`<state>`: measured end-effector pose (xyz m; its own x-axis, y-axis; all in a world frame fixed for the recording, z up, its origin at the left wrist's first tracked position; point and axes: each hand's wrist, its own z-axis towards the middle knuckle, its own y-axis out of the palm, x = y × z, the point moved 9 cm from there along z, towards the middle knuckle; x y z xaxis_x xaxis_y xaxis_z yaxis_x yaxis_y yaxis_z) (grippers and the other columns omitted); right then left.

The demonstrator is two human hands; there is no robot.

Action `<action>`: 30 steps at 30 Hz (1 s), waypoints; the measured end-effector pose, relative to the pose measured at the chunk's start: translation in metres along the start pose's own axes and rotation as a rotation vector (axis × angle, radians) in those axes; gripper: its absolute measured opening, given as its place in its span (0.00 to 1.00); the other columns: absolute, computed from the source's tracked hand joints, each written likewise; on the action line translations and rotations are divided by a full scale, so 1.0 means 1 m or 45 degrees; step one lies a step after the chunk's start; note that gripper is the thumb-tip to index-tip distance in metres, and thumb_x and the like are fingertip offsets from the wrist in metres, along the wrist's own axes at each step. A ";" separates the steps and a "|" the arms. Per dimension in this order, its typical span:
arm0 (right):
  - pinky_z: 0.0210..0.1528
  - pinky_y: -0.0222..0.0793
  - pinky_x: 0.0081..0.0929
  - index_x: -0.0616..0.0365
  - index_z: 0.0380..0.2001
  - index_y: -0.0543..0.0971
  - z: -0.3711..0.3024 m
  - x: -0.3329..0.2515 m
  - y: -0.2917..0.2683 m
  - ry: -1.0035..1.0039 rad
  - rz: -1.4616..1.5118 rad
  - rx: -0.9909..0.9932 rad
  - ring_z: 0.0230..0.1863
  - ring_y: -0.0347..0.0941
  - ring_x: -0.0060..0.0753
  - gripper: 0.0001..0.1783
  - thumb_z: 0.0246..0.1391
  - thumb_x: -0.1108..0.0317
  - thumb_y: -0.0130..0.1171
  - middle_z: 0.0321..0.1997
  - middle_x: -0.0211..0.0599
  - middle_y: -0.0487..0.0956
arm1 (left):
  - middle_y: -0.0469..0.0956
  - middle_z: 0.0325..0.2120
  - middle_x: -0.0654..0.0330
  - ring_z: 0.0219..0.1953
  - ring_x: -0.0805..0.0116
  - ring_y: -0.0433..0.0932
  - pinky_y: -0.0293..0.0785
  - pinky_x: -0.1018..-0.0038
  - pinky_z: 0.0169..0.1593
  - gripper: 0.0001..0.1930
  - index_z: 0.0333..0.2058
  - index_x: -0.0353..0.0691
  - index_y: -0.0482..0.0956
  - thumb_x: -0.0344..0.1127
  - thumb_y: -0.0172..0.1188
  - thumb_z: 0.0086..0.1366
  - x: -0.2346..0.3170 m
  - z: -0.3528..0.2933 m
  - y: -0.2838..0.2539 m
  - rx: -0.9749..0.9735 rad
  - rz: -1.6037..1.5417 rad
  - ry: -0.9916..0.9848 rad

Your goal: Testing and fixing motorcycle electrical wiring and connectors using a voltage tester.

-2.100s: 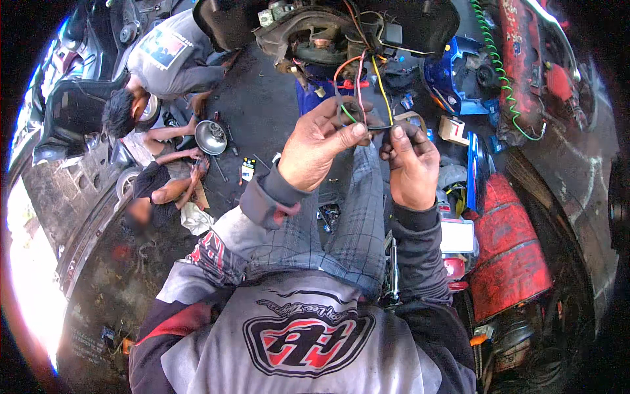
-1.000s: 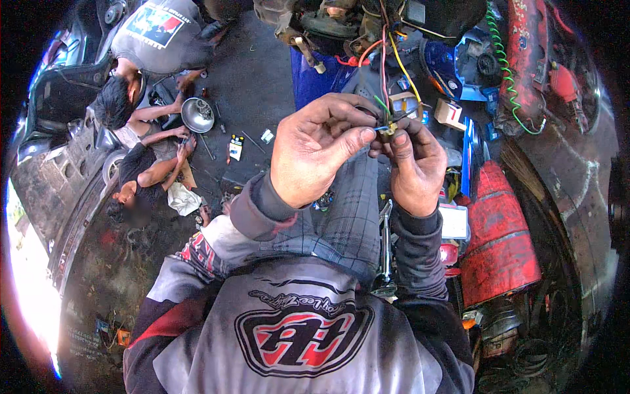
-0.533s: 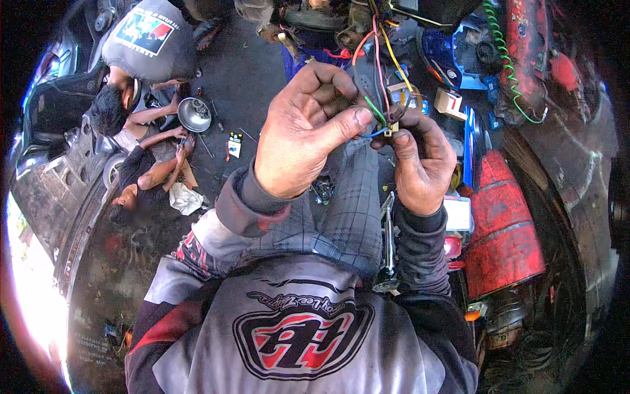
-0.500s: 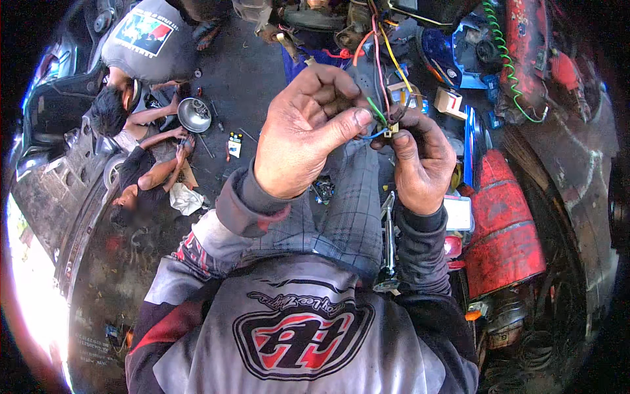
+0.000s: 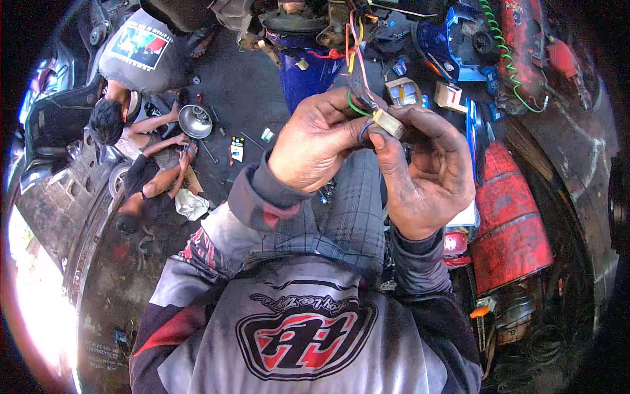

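A small off-white wire connector is pinched between the thumb and fingers of my right hand. Close beside it, my left hand has its thumb and fingers closed on a blue wire that runs to the connector. A green wire loops over the left fingertips. Pink and yellow wires hang from the vehicle part above and come down to the hands. The left fingertips are partly hidden behind the thumb and wires.
A blue fairing panel stands behind my hands. At right lie a red case, an open carton and a green coiled hose. Two people work on the floor at left, near a metal bowl and scattered tools.
The connector has turned and now shows more of its side. My right hand has shifted lower with its fingers fanned more, while the left hand has moved slightly down and right.
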<state>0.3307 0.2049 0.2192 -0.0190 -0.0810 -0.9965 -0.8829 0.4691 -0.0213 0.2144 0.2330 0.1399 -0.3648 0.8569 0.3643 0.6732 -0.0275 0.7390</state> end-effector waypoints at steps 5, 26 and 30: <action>0.46 0.75 0.25 0.68 0.55 0.65 0.008 -0.014 0.002 -0.011 -0.039 0.097 0.44 0.79 0.35 0.34 0.44 0.84 0.69 0.44 0.51 0.80 | 0.80 0.40 0.55 0.45 0.61 0.80 0.77 0.65 0.51 0.16 0.48 0.32 0.73 0.28 0.62 0.63 0.003 0.000 0.009 -0.023 -0.117 -0.046; 0.40 0.74 0.17 0.69 0.57 0.65 0.018 -0.022 0.009 0.126 -0.284 0.039 0.37 0.77 0.24 0.35 0.43 0.86 0.67 0.41 0.49 0.81 | 0.80 0.38 0.57 0.37 0.67 0.80 0.78 0.68 0.45 0.16 0.48 0.32 0.74 0.30 0.63 0.63 -0.005 0.001 0.011 -0.023 -0.115 -0.070; 0.40 0.75 0.17 0.70 0.56 0.66 0.020 -0.021 0.010 0.184 -0.345 0.018 0.36 0.77 0.22 0.35 0.43 0.85 0.67 0.40 0.47 0.81 | 0.79 0.38 0.57 0.38 0.67 0.79 0.78 0.68 0.46 0.17 0.48 0.31 0.74 0.31 0.64 0.62 -0.008 -0.001 0.007 0.048 -0.130 -0.099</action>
<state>0.3311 0.2287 0.2380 0.1489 -0.3282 -0.9328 -0.8583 0.4255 -0.2867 0.2216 0.2256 0.1425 -0.3828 0.8915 0.2422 0.6591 0.0798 0.7478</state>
